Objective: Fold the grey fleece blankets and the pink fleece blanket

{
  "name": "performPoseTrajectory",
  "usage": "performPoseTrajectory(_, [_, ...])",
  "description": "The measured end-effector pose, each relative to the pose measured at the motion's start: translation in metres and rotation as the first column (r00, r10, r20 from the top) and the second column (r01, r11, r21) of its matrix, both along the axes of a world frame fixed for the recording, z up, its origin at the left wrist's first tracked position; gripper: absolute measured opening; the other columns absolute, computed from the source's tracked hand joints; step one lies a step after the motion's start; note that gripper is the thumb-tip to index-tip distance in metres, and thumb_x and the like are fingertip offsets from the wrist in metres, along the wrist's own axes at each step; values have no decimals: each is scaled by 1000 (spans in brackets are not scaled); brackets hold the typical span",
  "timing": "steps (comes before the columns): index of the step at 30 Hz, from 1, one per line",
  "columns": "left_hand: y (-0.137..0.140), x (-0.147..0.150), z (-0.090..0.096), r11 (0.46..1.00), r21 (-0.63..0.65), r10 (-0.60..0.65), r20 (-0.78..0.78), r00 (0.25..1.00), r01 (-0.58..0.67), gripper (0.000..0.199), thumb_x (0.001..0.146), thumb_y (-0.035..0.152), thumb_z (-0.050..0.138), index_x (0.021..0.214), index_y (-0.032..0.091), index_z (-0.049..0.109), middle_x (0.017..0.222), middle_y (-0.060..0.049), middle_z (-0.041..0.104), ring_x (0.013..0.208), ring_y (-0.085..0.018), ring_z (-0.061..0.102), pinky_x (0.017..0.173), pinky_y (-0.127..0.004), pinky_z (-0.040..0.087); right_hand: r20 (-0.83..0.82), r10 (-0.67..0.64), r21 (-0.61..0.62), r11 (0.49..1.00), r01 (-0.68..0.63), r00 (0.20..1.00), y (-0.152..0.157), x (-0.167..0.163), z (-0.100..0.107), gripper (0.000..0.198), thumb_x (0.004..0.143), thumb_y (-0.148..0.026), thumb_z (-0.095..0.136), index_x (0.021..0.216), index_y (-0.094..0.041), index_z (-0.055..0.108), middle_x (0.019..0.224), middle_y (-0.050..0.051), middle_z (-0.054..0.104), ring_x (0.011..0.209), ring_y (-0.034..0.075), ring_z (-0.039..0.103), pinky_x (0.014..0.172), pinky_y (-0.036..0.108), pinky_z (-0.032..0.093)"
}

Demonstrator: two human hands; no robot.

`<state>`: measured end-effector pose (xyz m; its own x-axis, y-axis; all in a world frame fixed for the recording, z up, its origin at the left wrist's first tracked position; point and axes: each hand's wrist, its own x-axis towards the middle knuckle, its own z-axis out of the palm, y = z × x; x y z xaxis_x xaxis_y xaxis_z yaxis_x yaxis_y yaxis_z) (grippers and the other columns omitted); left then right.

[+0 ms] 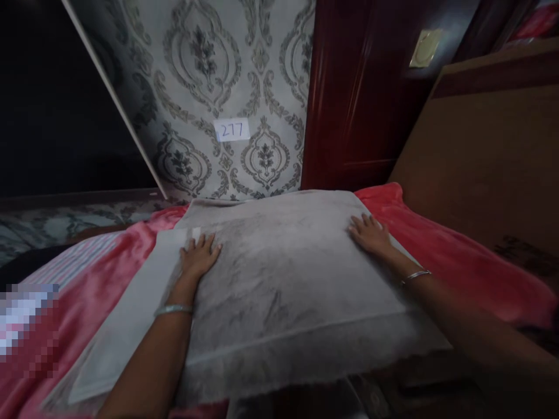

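Bare forearms [151,352] reach across the grey plush cloth [279,267], well in from the right edge of the red blanket [458,265], left hand [198,260] and right hand [371,235] spread flat, gripping nothing, so uneven pushing could crease it or drag its drooping near edge down.

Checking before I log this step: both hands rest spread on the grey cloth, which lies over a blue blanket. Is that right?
Not quite: the blanket is red, not blue, as the head view shows. The left hand and right hand do rest spread on the grey cloth, which lies over it.
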<state>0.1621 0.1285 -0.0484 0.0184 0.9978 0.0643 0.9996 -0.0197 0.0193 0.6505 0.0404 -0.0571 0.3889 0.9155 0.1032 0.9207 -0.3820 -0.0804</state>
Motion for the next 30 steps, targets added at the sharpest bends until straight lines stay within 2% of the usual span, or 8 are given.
performPoseTrajectory(2, [-3, 4, 4, 1000, 15, -14, -3, 1000, 14, 69, 99, 55, 23, 160, 25, 32, 168, -11, 27, 151, -40, 26, 117, -65, 25, -2, 156, 25, 987, -156, 988, -17, -43, 2, 65, 102, -51, 21, 160, -24, 31, 168, 12, 22, 154, 33, 17, 119, 62, 21])
performPoseTrajectory(6, [-24, 18, 25, 998, 29, -47, -34, 998, 48, 62, 100, 49, 26, 151, 19, 47, 156, -16, 46, 143, -40, 39, 115, -65, 28, -61, 458, -11, 888, -460, 887, -50, -132, -7, 64, 102, -54, 26, 161, -29, 31, 169, 8, 20, 155, 33, 15, 121, 59, 18])
performPoseTrajectory(8, [-48, 29, 34, 993, 57, -101, -50, 994, 104, 58, 101, 47, 27, 145, 19, 54, 150, -16, 53, 142, -39, 41, 116, -66, 26, -86, 514, -24, 855, -518, 853, -64, -161, -13, 65, 102, -56, 26, 162, -29, 28, 170, 7, 17, 155, 32, 13, 122, 58, 17])
performPoseTrajectory(11, [-99, 48, 29, 961, 82, -260, -71, 963, 266, 57, 101, 51, 32, 149, 25, 50, 160, -11, 43, 151, -37, 28, 120, -63, 19, -79, 504, -17, 862, -506, 860, -74, -176, -22, 66, 102, -57, 25, 162, -31, 25, 170, 4, 15, 156, 33, 10, 122, 59, 14])
performPoseTrajectory(14, [-147, 61, 6, 914, -20, -406, -50, 913, 405, 63, 99, 55, 39, 157, 32, 37, 168, -5, 28, 155, -35, 17, 123, -60, 14, -68, 435, -15, 900, -436, 898, -77, -162, -27, 67, 101, -59, 23, 163, -32, 24, 170, 2, 15, 155, 34, 10, 122, 61, 14])
performPoseTrajectory(18, [-173, 64, -17, 918, -5, -395, 2, 918, 395, 64, 100, 55, 36, 160, 33, 30, 170, -3, 21, 157, -34, 11, 124, -60, 12, -64, 286, -78, 954, -291, 956, -92, -111, -29, 67, 101, -62, 22, 162, -34, 25, 170, 1, 15, 155, 32, 12, 121, 59, 17])
performPoseTrajectory(24, [-173, 65, -17, 909, 46, -416, 63, 907, 414, 63, 99, 54, 43, 157, 30, 38, 168, -7, 28, 156, -37, 17, 124, -62, 15, -32, 22, -107, 994, -25, 999, -145, -39, -31, 69, 101, -55, 18, 161, -23, 31, 169, 11, 18, 153, 34, 18, 117, 57, 23])
performPoseTrajectory(30, [-193, 57, -21, 866, 193, -489, 133, 862, 462, 49, 100, 41, 46, 144, 22, 55, 155, -12, 49, 149, -29, 36, 123, -55, 27, -18, 27, 64, 998, -26, 999, -157, -15, -64, 80, 93, -64, 7, 160, -28, 31, 167, 11, 25, 149, 36, 23, 110, 62, 23])
